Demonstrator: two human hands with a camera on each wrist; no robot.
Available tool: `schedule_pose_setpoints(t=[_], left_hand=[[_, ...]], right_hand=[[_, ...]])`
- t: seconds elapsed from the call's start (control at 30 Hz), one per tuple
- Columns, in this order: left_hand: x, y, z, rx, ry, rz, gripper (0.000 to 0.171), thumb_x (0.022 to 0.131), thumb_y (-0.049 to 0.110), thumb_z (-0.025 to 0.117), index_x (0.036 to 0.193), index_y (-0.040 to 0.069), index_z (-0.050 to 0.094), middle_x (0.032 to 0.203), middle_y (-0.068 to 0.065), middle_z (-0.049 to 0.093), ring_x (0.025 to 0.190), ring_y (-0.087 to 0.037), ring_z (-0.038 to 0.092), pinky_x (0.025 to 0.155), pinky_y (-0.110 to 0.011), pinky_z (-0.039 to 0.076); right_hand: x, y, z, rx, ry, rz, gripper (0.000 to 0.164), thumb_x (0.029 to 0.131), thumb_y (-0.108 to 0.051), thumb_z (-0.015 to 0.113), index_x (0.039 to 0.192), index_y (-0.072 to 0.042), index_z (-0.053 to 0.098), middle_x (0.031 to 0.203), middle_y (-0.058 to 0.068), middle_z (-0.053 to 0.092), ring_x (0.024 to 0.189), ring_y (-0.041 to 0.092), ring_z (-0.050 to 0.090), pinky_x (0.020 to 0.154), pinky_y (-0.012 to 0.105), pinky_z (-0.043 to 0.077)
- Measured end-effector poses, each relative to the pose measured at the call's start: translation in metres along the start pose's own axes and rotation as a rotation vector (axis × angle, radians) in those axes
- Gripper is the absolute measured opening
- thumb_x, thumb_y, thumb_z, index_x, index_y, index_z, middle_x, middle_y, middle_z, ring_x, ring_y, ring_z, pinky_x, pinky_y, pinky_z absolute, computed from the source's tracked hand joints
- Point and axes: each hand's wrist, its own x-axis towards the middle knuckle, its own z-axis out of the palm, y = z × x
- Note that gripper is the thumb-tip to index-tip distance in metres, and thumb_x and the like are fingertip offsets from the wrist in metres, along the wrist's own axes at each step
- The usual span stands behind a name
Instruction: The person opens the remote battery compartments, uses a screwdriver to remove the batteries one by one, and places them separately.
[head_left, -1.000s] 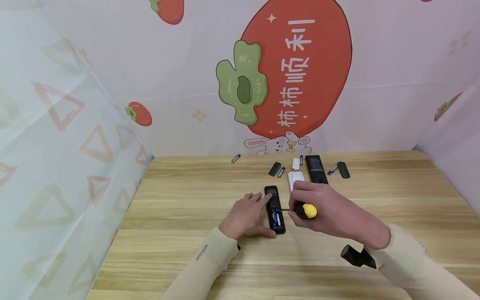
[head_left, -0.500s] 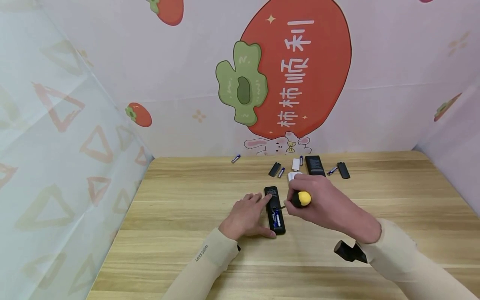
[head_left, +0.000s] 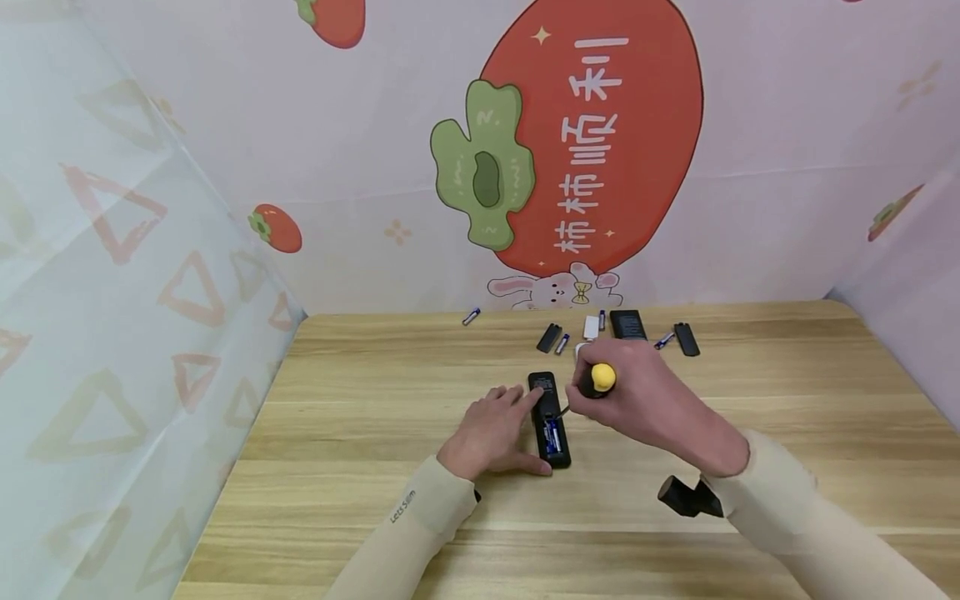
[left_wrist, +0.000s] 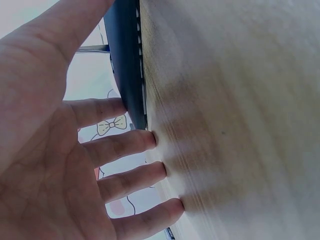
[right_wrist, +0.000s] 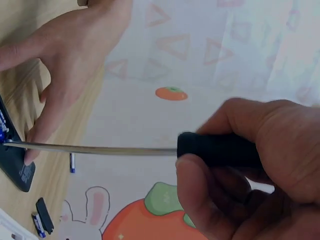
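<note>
A black remote control [head_left: 549, 406] lies back up on the wooden table, its battery compartment uncovered. Two blue-and-white batteries [head_left: 552, 437] sit side by side in it. My left hand [head_left: 487, 437] is spread along the remote's left side, forefinger on its upper part and thumb by its lower end; in the left wrist view the other fingertips touch the table. My right hand [head_left: 633, 396] grips the black-and-yellow handle of a screwdriver [head_left: 602, 378]. In the right wrist view its metal shaft [right_wrist: 100, 149] reaches to the batteries' upper end. Whether the tip touches a battery is hard to tell.
Behind the hands lie loose batteries [head_left: 471, 317], black battery covers [head_left: 550, 338], a small white cover [head_left: 591, 327] and another black remote [head_left: 628, 325]. A white device is mostly hidden behind the right hand. Printed cloth walls [head_left: 360, 275] border the table.
My right hand has moved up and a little left, lifting the screwdriver's handle so its shaft slants down toward the compartment. My left hand and the remote have stayed in place.
</note>
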Motion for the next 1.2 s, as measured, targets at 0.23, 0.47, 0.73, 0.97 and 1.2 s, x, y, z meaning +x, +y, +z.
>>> schedule_pose_setpoints(t=[0.23,0.47,0.73,0.97,1.2], left_hand=[[0.000,0.000,0.000,0.001,-0.002,-0.006,0.112,0.073,0.072,0.078,0.161,0.022,0.032,0.158,-0.014,0.040,0.143,-0.037,0.039,0.107,-0.055,0.043],[0.000,0.000,0.000,0.010,0.000,-0.006,0.112,0.072,0.073,0.077,0.161,0.022,0.031,0.158,-0.014,0.040,0.143,-0.037,0.039,0.107,-0.056,0.043],[0.000,0.000,-0.002,0.012,-0.005,-0.012,0.111,0.073,0.073,0.077,0.161,0.022,0.031,0.158,-0.014,0.039,0.142,-0.037,0.039,0.107,-0.055,0.043],[0.000,0.000,-0.001,0.004,-0.014,-0.019,0.111,0.073,0.072,0.077,0.161,0.023,0.031,0.159,-0.013,0.039,0.143,-0.037,0.039,0.108,-0.055,0.042],[0.000,0.000,0.001,-0.008,-0.008,-0.012,0.111,0.073,0.071,0.078,0.161,0.022,0.031,0.159,-0.013,0.039,0.143,-0.038,0.038,0.108,-0.056,0.042]], right_hand=[[0.005,0.010,-0.010,0.089,-0.137,-0.067,0.029,0.081,-0.005,0.081,0.077,-0.027,0.062,0.077,-0.020,0.059,0.073,0.005,0.057,0.065,0.026,0.053],[0.010,0.016,-0.014,0.154,-0.195,-0.061,0.030,0.082,-0.004,0.081,0.079,-0.027,0.063,0.080,-0.017,0.061,0.074,0.007,0.060,0.066,0.026,0.055],[0.017,0.025,-0.010,0.164,-0.168,0.021,0.026,0.084,-0.003,0.080,0.078,-0.022,0.064,0.076,-0.013,0.062,0.072,0.010,0.059,0.065,0.029,0.054],[0.017,0.025,-0.007,0.128,-0.136,-0.007,0.025,0.082,-0.007,0.083,0.079,-0.023,0.064,0.075,-0.015,0.060,0.072,0.010,0.057,0.064,0.028,0.053],[0.012,0.024,-0.005,0.098,-0.069,-0.072,0.030,0.080,-0.019,0.089,0.090,-0.022,0.062,0.081,-0.016,0.059,0.073,0.005,0.058,0.065,0.026,0.054]])
